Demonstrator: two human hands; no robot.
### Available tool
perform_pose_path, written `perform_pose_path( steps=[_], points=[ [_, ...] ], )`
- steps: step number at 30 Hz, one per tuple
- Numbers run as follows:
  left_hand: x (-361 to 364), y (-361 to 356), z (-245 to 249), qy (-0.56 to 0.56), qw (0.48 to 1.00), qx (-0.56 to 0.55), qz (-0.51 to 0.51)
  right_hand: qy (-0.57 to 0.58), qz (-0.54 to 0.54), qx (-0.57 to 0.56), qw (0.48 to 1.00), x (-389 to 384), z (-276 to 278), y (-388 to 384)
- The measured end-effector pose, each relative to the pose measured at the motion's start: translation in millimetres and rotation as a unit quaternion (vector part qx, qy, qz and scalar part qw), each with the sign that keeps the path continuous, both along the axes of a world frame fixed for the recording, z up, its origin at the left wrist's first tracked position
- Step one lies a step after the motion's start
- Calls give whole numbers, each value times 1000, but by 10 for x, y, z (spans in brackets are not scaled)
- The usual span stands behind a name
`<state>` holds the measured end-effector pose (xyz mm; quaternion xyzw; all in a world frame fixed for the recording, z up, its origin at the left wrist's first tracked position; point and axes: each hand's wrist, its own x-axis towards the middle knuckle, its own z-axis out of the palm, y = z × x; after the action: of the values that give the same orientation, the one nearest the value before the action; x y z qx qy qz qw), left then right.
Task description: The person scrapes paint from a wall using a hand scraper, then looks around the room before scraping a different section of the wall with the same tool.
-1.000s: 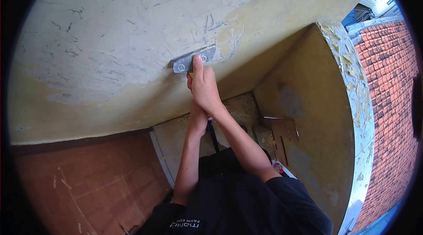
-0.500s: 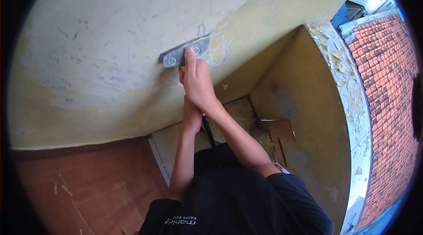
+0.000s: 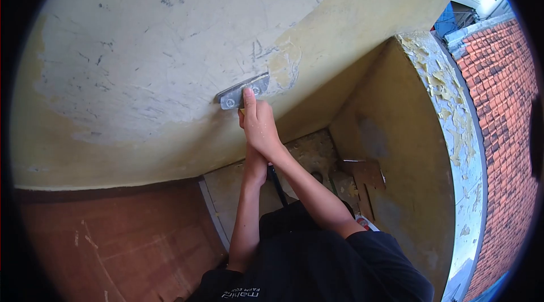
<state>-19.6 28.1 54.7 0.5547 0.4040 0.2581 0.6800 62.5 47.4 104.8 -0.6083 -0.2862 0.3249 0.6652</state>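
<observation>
A wide-bladed scraper point(image 3: 231, 101) lies with its grey metal blade against the pale wall point(image 3: 187, 24). My right hand point(image 3: 262, 129) is wrapped around it just behind the blade, thumb stretched up onto the metal. Below and partly behind it, my left hand point(image 3: 256, 167) is closed on the scraper's handle, its fingers mostly hidden. A dark rod point(image 3: 277, 186), apparently the long handle, comes out beneath both hands toward my body. Around the blade the wall shows whitish scraped areas, dark scratches and a ragged patch of yellow paint point(image 3: 280, 64).
To the right stands a side wall point(image 3: 408, 126) with a flaking top edge point(image 3: 453, 115). Beyond it slopes a tiled roof point(image 3: 507, 98). A reddish-brown surface point(image 3: 124, 239) spans the lower left. Brown board pieces point(image 3: 368, 174) lie in the corner below.
The scraper and both hands sit lower and slightly to the right in view. The camera view has shifted a little too. Both hands keep their hold.
</observation>
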Motion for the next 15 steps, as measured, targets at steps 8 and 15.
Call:
perform_pose_path(
  steps=[8, 15],
  points=[
    [-56, -3, -47, 11, 1000, -23, 2, 10, 10, -5, 1000, -4, -24, -12],
    [-57, 43, -63, 11, 1000, -22, 2, 19, 21, -6, 1000, 5, -36, 8]
  ],
)
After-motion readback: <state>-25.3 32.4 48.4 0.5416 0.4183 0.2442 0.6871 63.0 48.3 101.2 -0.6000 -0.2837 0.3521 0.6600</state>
